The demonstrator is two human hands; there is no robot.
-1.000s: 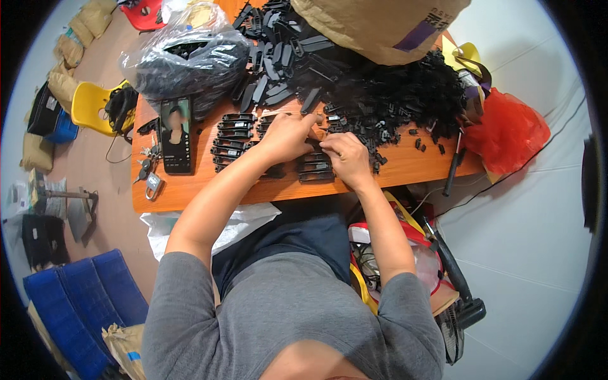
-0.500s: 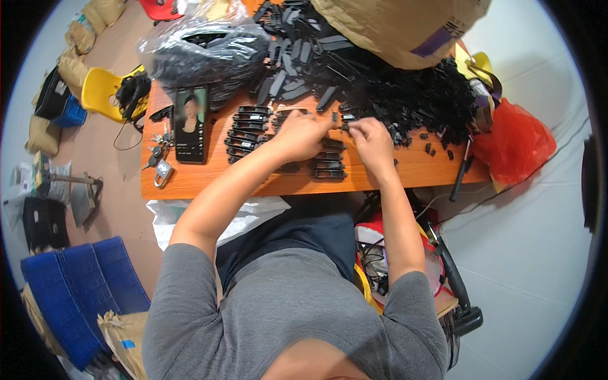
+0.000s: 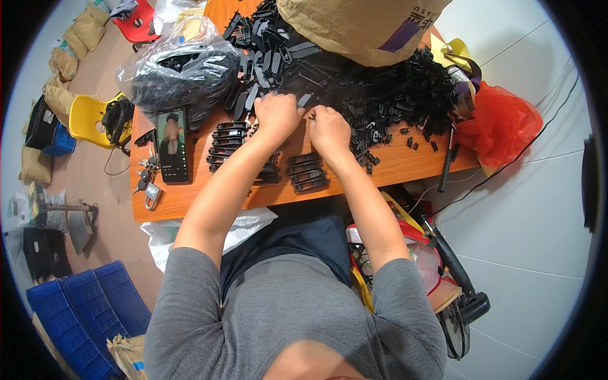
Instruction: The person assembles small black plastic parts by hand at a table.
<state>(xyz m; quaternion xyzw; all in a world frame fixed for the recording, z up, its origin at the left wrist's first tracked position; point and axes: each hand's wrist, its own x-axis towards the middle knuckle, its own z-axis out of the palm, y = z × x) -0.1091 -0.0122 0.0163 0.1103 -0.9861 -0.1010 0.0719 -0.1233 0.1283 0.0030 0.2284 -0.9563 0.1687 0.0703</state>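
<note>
Nearest, by the front edge of the orange table (image 3: 180, 199), a short row of long black pieces (image 3: 306, 172) is lying side by side; farther left, partly behind the left forearm, a longer row of similar pieces (image 3: 227, 142) is lying in the same manner. A modest batch seems to be in order already. Beyond the rows, both wrists are arching over the wood, backs upward, fingertips facing each other, just apart. Left hand (image 3: 277, 117) is curling its fingers inward; tips are hiding from view, so cannot tell whether it is holding anything. Right hand (image 3: 329, 130) is bringing thumb and forefinger together, apparently pinching a small dark piece (image 3: 312, 116). Farther, loose flat parts (image 3: 275, 62) and a big heap of black parts (image 3: 405, 95) are far outnumbering the rows; most appears left unarranged. Farthest, a brown paper sack (image 3: 358, 31) is looming over the heap.
</note>
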